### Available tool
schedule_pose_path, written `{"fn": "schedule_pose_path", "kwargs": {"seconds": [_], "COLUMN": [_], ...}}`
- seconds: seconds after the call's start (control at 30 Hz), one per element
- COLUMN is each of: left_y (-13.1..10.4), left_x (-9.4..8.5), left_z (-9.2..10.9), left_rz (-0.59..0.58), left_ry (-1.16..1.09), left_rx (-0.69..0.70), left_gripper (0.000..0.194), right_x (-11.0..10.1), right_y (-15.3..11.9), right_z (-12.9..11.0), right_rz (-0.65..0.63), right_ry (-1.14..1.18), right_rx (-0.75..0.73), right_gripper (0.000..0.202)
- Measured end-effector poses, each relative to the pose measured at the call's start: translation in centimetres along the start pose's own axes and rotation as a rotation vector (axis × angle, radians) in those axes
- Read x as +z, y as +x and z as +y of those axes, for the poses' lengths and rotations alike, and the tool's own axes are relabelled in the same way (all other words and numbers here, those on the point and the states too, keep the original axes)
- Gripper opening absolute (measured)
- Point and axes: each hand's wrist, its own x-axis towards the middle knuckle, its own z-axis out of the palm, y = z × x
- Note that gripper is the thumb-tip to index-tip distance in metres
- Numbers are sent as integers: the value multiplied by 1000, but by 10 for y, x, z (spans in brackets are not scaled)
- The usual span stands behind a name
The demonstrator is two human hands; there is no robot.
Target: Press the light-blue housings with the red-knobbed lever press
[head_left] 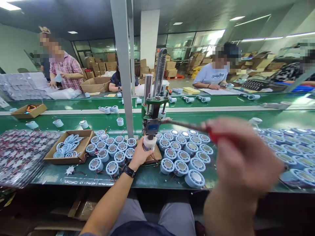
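Observation:
A hand-lever press (154, 108) with a coil spring and a steel post stands in front of me. My left hand (140, 154) is closed around a round part beneath the press's white pressing head (149, 141); fingers and press hide most of that part. With fingers wrapped, my right hand (242, 160) grips the red handle of the press lever (188, 125), out to the right and smeared by motion. Rows of light-blue round housings (182, 166) with metal discs and thin wires stand on both sides of the press.
Light-blue rings fill a cardboard box (86, 156) on the left. Beside it lie many wired star-shaped pieces (22, 157). A grey upright post (124, 65) rises just behind. Blue parts rest on the green conveyor (69, 117). Several people work along the far side.

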Motion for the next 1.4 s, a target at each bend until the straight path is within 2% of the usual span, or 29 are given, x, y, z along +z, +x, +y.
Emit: {"fn": "schedule_pose_path", "kwargs": {"seconds": [0.03,0.07,0.1,0.13,0.17,0.2,0.23,0.3,0.37,0.43,0.5,0.53,0.6,0.73,0.8,0.83,0.9,1.0,1.1,1.2,1.27,1.33,1.4], "left_y": [-1,-2,-2,-3,-3,-4,-4,-6,-11,-22,-41,-52,-79,-126,-139,-142,-142,-134,-123,-113,-109,-107,-105], "left_x": [2,3,4,6,6,7,7,7,7,6,2,-1,-11,-45,-66,-77,-97,-115,-120,-120,-121,-123,-125], "left_z": [-1,-2,-2,-1,0,1,3,7,12,15,18,19,19,20,18,16,9,-3,-10,-8,-5,-2,-1], "left_rz": [20,37,51,60,62,57,50,26,1,-2,23,36,46,-1,52,105,202,216,158,107,65,25,6], "left_ry": [12,21,35,52,67,80,90,99,101,115,161,197,286,478,598,667,808,943,959,941,936,936,929], "left_rx": [-2,-6,-8,-7,-6,-9,-18,-36,-35,0,52,75,98,126,160,171,174,134,112,106,95,77,63], "left_gripper": [82,82,83,83,82,82,82,79,76,74,72,71,66,48,42,41,43,50,60,67,68,67,66], "right_x": [-11,-19,-26,-31,-34,-36,-35,-26,-5,22,47,58,74,90,97,101,110,120,121,111,103,97,96], "right_y": [-45,-85,-116,-136,-142,-135,-116,-54,19,75,96,91,50,-87,-141,-158,-174,-170,-169,-192,-215,-232,-237], "right_z": [-4,-5,-5,-4,-2,-1,1,8,22,41,59,65,72,70,69,70,73,77,72,52,36,23,16], "right_rz": [69,57,18,-38,-84,-109,-114,-78,-84,-136,-183,-191,-165,-49,-103,-155,-228,-179,-83,-36,-133,-328,-549], "right_ry": [-23,-52,-121,-160,-180,-183,-167,-111,-44,24,71,92,122,51,-10,-30,-42,-28,-75,-150,-166,-145,-126], "right_rx": [-101,-150,-78,-31,15,35,11,-108,-189,-136,-52,-20,40,300,479,562,688,770,752,643,504,377,321], "right_gripper": [28,31,28,26,25,25,25,25,29,38,48,52,56,68,82,87,92,93,93,84,70,59,62]}}
